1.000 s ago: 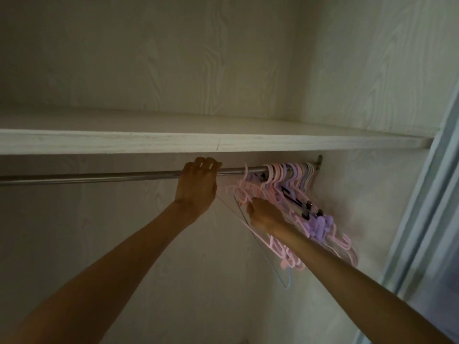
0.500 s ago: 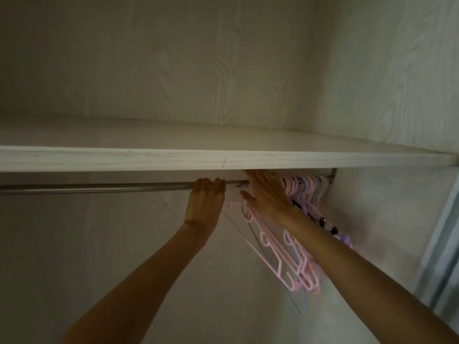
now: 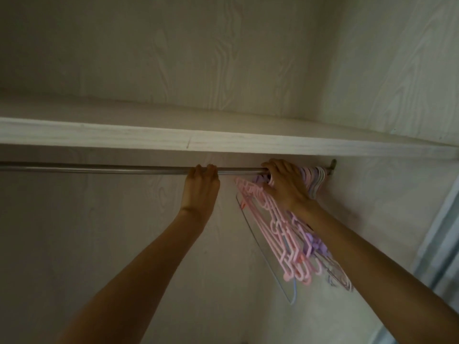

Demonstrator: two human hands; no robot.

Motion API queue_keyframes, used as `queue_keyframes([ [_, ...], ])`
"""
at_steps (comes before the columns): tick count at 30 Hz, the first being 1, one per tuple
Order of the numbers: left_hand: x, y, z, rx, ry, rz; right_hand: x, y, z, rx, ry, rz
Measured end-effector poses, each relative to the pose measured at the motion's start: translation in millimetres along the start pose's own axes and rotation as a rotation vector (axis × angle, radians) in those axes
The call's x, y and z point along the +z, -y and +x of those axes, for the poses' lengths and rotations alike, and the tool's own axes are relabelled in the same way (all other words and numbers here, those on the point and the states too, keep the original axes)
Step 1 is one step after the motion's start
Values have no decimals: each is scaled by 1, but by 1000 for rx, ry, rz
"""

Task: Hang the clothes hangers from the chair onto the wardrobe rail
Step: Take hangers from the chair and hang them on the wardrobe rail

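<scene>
Left hand (image 3: 200,186): fingers hooked over the rail (image 3: 99,168), gripping it; judged a brace while reaching up.
Right hand (image 3: 285,184): fingers spread, loosely bent, over the hanger hooks at the rail; whether it pinches any hook cannot be told. Judged to be seating or bunching them.
Hangers (image 3: 280,227): on the rail's right end beside the bracket (image 3: 332,166), bodies swung sideways.
Count: one rail, one shelf (image 3: 223,140) above; hangers overlap, pink and lilac, number not countable.
Chair: not in view.
</scene>
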State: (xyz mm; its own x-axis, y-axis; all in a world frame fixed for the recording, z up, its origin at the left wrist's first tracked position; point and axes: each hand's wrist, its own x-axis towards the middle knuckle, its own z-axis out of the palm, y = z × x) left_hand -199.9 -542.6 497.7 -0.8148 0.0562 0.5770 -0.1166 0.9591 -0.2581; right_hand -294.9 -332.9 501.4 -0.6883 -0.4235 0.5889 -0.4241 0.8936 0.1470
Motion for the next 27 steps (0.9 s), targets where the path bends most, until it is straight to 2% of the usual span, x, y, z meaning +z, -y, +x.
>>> queue_keyframes([
  [5,-1,-6,-6,-42,103,-58,-7,-2,-9,38,59,2],
  [10,4,8,-25,-60,203,-118,-39,2,-64,-45,-181,14],
  [12,4,6,-34,-81,164,-146,-53,3,-94,-73,-181,4],
  [14,5,-4,-50,-60,41,-279,-66,5,-127,-42,-147,13],
  [16,5,-25,-74,10,-17,-462,-79,10,-170,23,-110,16],
  [17,4,-37,-88,37,11,-531,-83,12,-192,68,-85,5],
  [21,-6,-91,-144,130,240,-762,-96,23,-288,298,50,-8],
  [27,-15,-177,-222,346,481,-875,-108,31,-438,610,262,49],
])
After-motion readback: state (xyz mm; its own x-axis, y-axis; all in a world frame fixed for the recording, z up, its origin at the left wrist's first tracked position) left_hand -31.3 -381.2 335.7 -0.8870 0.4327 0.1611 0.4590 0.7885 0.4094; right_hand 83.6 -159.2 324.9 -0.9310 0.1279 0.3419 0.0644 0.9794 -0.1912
